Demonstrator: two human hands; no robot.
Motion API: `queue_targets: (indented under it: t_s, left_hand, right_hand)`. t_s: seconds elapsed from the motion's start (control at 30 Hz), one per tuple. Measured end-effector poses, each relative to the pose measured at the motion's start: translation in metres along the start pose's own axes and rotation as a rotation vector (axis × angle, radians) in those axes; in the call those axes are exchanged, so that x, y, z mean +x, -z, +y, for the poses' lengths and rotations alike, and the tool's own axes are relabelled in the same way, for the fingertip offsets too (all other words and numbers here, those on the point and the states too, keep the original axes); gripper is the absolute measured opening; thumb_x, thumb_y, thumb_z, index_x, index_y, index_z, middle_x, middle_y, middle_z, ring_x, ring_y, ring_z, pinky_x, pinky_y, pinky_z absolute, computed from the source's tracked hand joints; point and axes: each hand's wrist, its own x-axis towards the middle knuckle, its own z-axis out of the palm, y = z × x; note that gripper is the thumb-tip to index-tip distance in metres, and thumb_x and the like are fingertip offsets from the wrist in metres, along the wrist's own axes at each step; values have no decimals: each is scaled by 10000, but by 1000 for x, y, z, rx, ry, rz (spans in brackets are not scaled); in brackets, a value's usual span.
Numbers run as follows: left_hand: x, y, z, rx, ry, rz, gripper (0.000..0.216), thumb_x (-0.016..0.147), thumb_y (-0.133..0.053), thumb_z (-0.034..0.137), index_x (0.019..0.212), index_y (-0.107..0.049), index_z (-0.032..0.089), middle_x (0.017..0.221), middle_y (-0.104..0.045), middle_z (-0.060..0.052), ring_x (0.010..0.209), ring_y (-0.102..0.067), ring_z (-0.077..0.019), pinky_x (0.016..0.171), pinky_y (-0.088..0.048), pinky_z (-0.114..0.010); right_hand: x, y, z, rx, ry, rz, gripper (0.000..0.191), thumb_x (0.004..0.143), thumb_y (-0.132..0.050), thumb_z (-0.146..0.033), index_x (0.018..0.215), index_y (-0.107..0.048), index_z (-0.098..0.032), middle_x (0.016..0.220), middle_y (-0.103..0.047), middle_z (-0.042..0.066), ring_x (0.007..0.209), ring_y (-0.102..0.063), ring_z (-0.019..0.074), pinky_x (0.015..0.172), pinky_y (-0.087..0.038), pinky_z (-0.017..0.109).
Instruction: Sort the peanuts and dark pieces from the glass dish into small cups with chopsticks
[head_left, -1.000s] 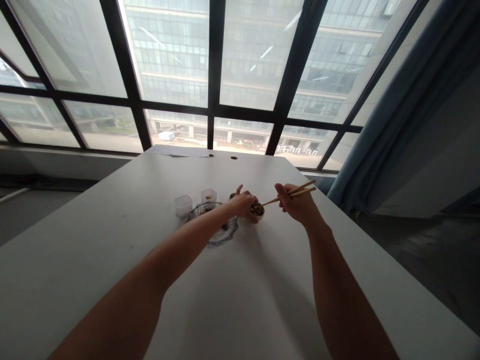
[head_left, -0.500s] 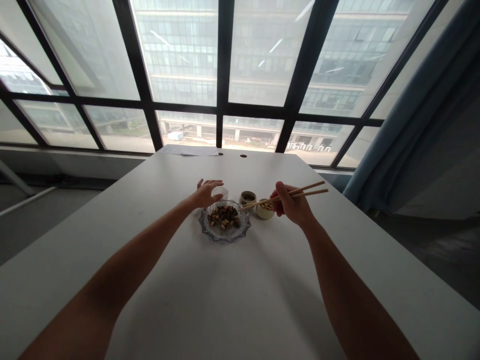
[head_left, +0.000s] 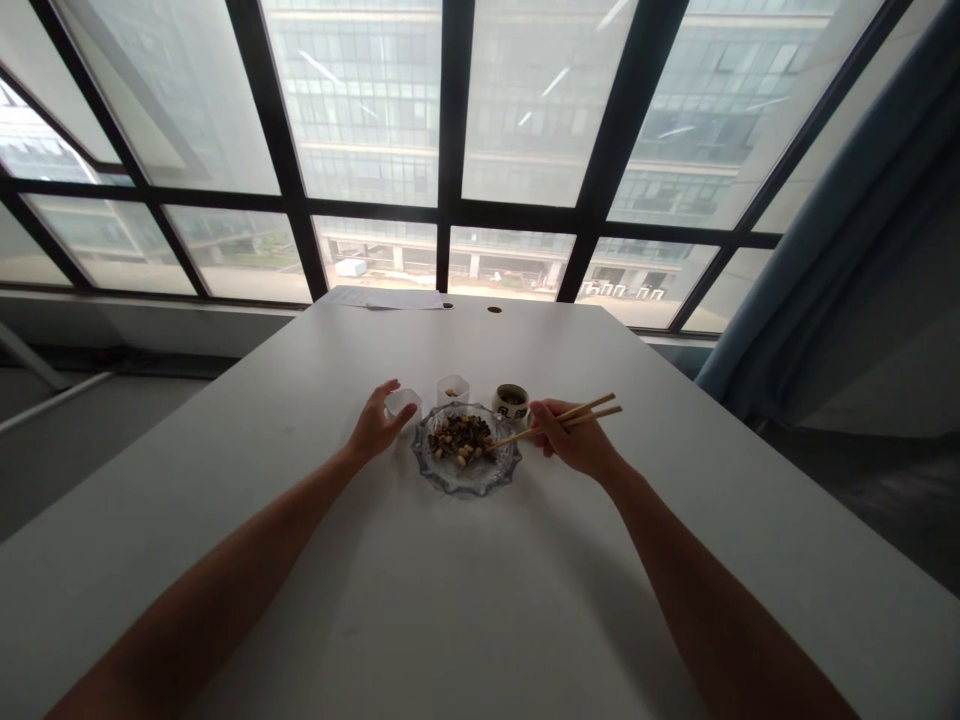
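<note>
My right hand (head_left: 570, 440) grips a pair of wooden chopsticks (head_left: 596, 410), their tips at the right side of the mixed nuts and dark seeds (head_left: 459, 440). These lie heaped in a clear glass plate (head_left: 469, 487) with a scalloped rim. To the plate's left, my left hand (head_left: 375, 425) is curled around a small clear plastic cup (head_left: 403, 401), thumb on the near side. Another clear cup (head_left: 453, 389), with a few light bits inside, stands behind the plate. Right of it is a pale ceramic cup (head_left: 511, 405) with dark contents. My right hand mostly covers the spot beside that cup.
Everything stands on a long white table (head_left: 420, 600). Sheets of paper (head_left: 386, 297) lie at its far edge, near two cable holes. Beyond are dark-framed windows, and a blue curtain (head_left: 817, 230) hangs at the right.
My left hand has moved left and nearer, now around a clear cup, revealing the one behind the plate. My right hand has lowered, bringing the chopstick tips down to the seeds and nuts.
</note>
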Motion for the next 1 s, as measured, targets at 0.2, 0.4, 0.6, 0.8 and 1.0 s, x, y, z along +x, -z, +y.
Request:
queue_targets:
  t_s: [0.2, 0.4, 0.6, 0.8, 1.0]
  left_hand:
    - [-6, 3, 3, 55, 94, -73, 925, 741, -634, 691, 1430, -414, 114, 1205, -656, -161, 1061, -645, -296, 935, -519, -426]
    - [-7, 4, 3, 59, 125, -74, 924, 727, -667, 653, 1427, -422, 103, 1087, -692, -138, 978, -667, -285, 882, -538, -413]
    - [-7, 4, 1, 67, 129, -69, 920, 724, -657, 671, 1411, -452, 95, 995, -699, -120, 903, -673, -274, 838, -546, -402]
    - [-8, 5, 2, 44, 126, -76, 888, 729, -651, 672, 1388, -468, 105, 943, -695, -92, 871, -670, -258, 807, -539, -374]
    - [-8, 5, 3, 52, 131, -81, 865, 736, -654, 651, 1378, -477, 99, 909, -682, -80, 842, -659, -246, 775, -524, -354]
  right_hand:
    - [12, 13, 16, 221, -153, 216, 599, 782, -578, -765, 619, -570, -188, 421, -583, 25, 292, -478, 118, 269, -343, 219]
    - [19, 23, 24, 390, -307, 343, 521, 824, -612, -666, 614, -553, -192, 410, -567, 27, 319, -497, 123, 272, -367, 213]
    - [2, 35, 6, -84, 130, 356, 569, 873, -521, -706, 646, -617, -193, 486, -622, 35, 375, -544, 129, 357, -428, 239]
    - [-3, 60, -3, -335, 273, 401, 560, 941, -447, -657, 678, -619, -194, 494, -613, 28, 386, -551, 131, 387, -457, 245]
    - [0, 68, -3, -398, 220, 451, 579, 939, -438, -666, 668, -616, -186, 468, -595, 16, 347, -530, 119, 357, -441, 229]
